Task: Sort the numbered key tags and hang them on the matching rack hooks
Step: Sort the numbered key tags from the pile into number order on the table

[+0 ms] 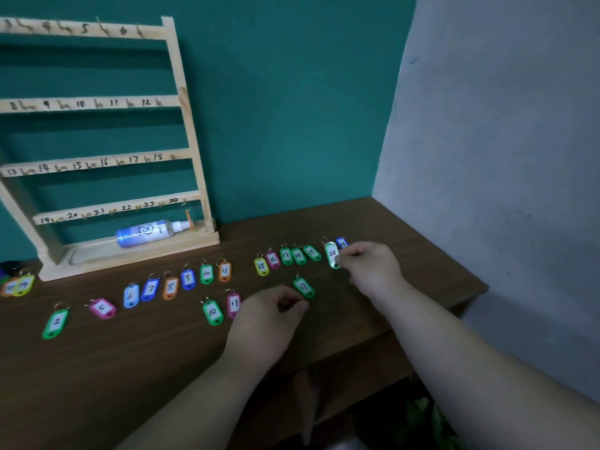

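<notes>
Gripping the green tag marked 20 [332, 254] by its lower end, the right hand [370, 269] is pinching it between thumb and fingertips, with the tag's ring end pointing away from the person. That arm is reaching forward from the lower right, wrist bent slightly left, knuckles up. The 20 tag is sitting at the right end of a sorted row on the brown tabletop [130, 368], just beside a blue tag [342, 243] partly hidden behind the hand; whether the 20 tag is lifted clear of the wood cannot be told.

The left hand [269, 315] is hovering nearer the person, fingers curled inward toward the thumb in a narrow grip; nothing can be seen between them. It is sitting just beside a green 17 tag [304, 287] and partly covering a pink 11 tag [233, 304].

Each tag is looking like a rounded coloured plastic oblong with a white paper window, a handwritten number and a small metal ring. To the left of the 20 tag, tags 19, 18, 17, 16 and 15 are lying side by side. After a gap, the row is running on leftward and nearer through 11, 10, 9, 8, 7 and 6, then a pink 5 and a green 2 [56, 323].

Behind them the wooden rack [191, 131] is standing against the teal wall, its rails numbered by hand, with a spray bottle [147, 233] lying on its base.
</notes>
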